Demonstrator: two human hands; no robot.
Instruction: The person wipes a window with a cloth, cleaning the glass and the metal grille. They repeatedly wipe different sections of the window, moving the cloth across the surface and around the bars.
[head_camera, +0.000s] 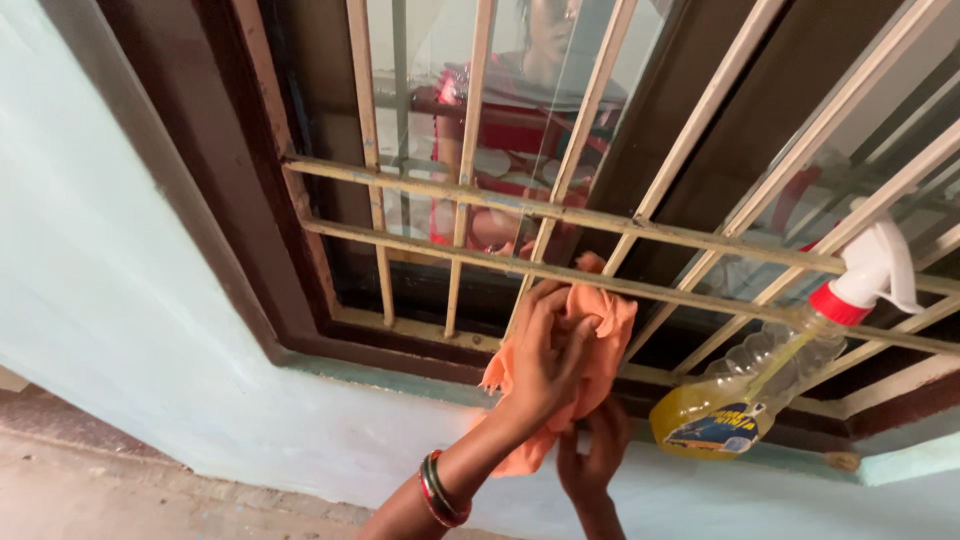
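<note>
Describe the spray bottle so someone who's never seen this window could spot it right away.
Start at the barred window and follow its lower sill to the right, past the two hands working the orange cloth. The spray bottle leans there among the bars: clear plastic, some yellow liquid at the bottom, red collar and white trigger head. Nothing else near it is see-through plastic.

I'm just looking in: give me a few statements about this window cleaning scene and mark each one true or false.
1. The cloth is orange. True.
2. The spray bottle stands upright on the floor. False: it hangs tilted from the window bars.
3. The liquid in the bottle is yellow. True.
4. The left hand is bare at the wrist. False: it wears red and green bangles.
5. The right hand is below the cloth, at its lower edge. True.
6. The window has no bars. False: pale metal bars cross it.
</note>
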